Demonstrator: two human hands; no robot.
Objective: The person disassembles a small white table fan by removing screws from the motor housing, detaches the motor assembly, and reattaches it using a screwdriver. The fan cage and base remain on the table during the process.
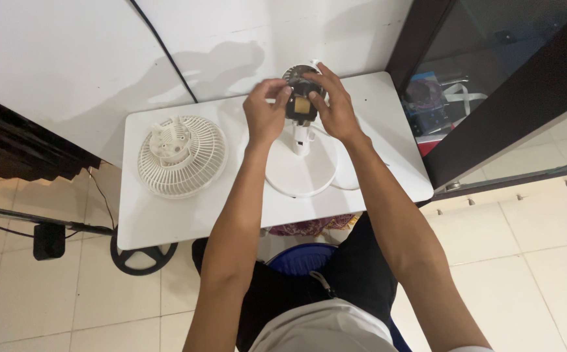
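Observation:
A small white fan stands on a round white base (299, 175) in the middle of a white table (185, 218). Its bare motor (301, 104), dark with a tan patch, sits on top of the short stand, uncovered. My left hand (265, 116) grips the motor from the left side, fingers curled onto it. My right hand (334, 104) holds it from the right, fingers over its top. A white fan grille (182, 155), round and ribbed, lies flat on the table's left part, apart from both hands.
A white cord (343, 184) loops beside the fan base. A dark glass cabinet (492, 85) with items inside stands close on the right. A black cable runs up the white wall (166, 52). A tripod leg and black block (49, 240) sit on the tiled floor, left.

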